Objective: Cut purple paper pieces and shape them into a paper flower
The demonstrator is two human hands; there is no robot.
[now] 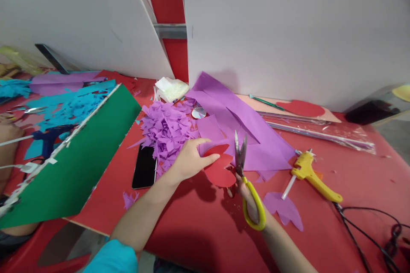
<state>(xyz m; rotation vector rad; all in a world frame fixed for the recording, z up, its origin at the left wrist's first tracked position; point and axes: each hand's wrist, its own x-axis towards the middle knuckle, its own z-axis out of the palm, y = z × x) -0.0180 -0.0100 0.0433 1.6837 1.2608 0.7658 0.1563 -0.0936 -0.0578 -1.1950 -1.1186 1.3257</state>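
Note:
My left hand (192, 160) pinches a red paper heart (219, 175) between thumb and fingers, with a bit of purple paper (206, 147) behind it. Scissors with yellow handles (254, 207) are in my right hand (248, 194), their blades slightly parted and pointing up beside the heart's right edge. Part of my right hand is hidden behind the scissors, and its fingertips are close to the heart's lower edge. Left of the heart lies a heap of cut purple paper pieces (168, 128), partly over a black phone (144, 166).
A yellow glue gun (312, 175) with a cable rests at right by a purple paper cutout (285, 209). Purple sheets (243, 115) lie ahead, below a white board (288, 30). A green board (86, 153) slants at left, near another person's arm (9, 145).

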